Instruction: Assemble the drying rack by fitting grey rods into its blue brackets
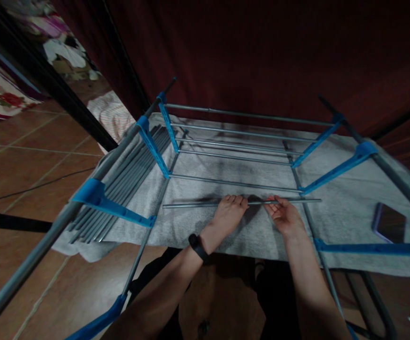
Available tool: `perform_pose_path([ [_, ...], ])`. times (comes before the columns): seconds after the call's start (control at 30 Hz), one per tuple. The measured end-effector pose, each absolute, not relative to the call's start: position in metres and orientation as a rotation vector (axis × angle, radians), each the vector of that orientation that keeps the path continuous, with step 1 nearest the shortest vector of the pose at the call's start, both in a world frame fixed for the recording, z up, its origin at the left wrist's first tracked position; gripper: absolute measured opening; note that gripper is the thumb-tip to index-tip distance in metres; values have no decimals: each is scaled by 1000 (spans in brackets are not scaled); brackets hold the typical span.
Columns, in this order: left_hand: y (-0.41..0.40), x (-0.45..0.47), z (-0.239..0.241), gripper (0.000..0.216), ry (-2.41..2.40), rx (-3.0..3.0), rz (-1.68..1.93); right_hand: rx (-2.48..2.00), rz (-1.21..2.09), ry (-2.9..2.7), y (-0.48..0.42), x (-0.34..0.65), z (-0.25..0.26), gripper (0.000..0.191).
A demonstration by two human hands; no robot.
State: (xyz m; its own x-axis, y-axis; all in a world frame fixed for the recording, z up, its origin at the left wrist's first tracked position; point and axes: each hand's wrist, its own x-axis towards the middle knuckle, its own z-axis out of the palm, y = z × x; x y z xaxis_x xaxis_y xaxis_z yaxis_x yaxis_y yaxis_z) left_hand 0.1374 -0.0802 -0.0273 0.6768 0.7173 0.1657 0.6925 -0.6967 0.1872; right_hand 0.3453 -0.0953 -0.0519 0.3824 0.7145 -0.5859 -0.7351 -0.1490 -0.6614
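Rod (256, 203) sits held in both hands (229, 213), ends jutting past each.

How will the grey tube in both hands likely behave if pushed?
The tube is probably stiff, running straight with no visible sag. Looking slim and round, it may roll, though the textured cloth could slow it. Its sheen suggests slight slipperiness.

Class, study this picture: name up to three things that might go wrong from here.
1. The rod in the left hand and right hand reaches well past both, so a swing might knock the rack.
2. The loose rods lie near the cloth's edge and may roll off.
3. The phone lies close to a blue bracket; if that shifts, it might get bumped.
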Motion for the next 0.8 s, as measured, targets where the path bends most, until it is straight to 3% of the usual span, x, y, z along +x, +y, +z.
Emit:
perform_pose_path([
  [0.37,-76,118,-18,31,1236,2775,304,-1185,1151,12,-98,359,-60,13],
  [0.8,-73,119,-23,22,1195,2827,318,-1194,1160,35,-96,362,-59,20],
])
